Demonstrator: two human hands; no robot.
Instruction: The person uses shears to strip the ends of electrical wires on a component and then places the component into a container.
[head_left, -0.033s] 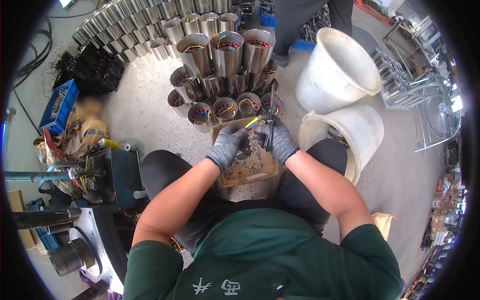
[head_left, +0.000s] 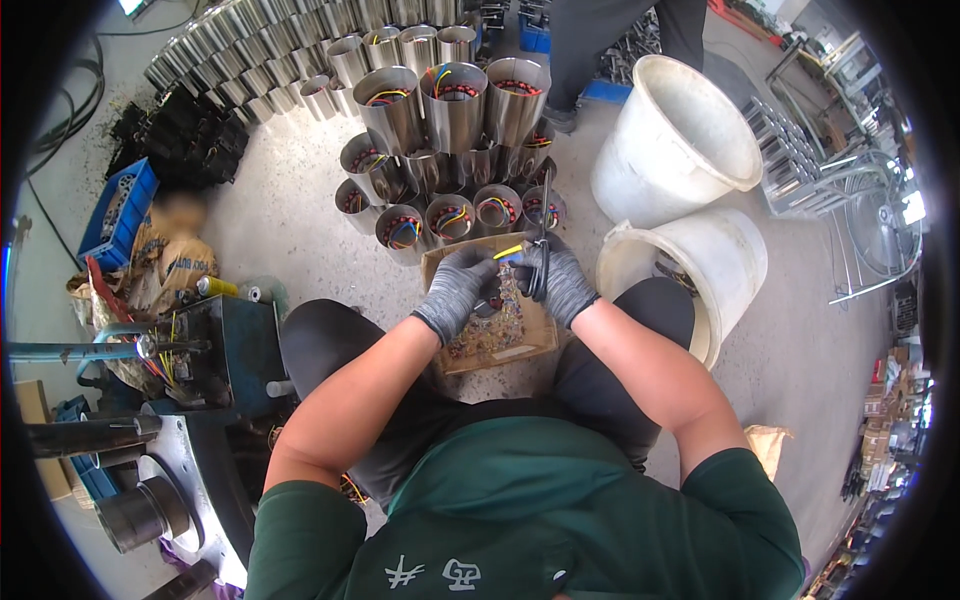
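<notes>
My left hand (head_left: 458, 288), in a grey glove, is closed with its fingertips on a yellow wire (head_left: 508, 252). Beside it, my gloved right hand (head_left: 563, 280) grips black-handled scissors (head_left: 541, 268), their long dark blades pointing up and away from me. Both hands are close together over a shallow cardboard box (head_left: 490, 358). Many small coloured wire scraps (head_left: 497, 335) cover its bottom. Just beyond the box, shiny metal cylinders (head_left: 450, 220) stand stacked, with red parts and coloured wires inside.
To the right are an upright white bucket (head_left: 640, 150) and a tipped one (head_left: 735, 265). A machine (head_left: 235, 350) is at my left, with a blue crate (head_left: 118, 215) farther off. More metal cylinders (head_left: 240, 60) fill the back, and another person's legs (head_left: 590, 40) stand behind.
Between my hands the yellow wire has shifted and now looks thinner, with less blue showing. The scissors have tilted slightly to the right. Both arms stay nearly in place.
</notes>
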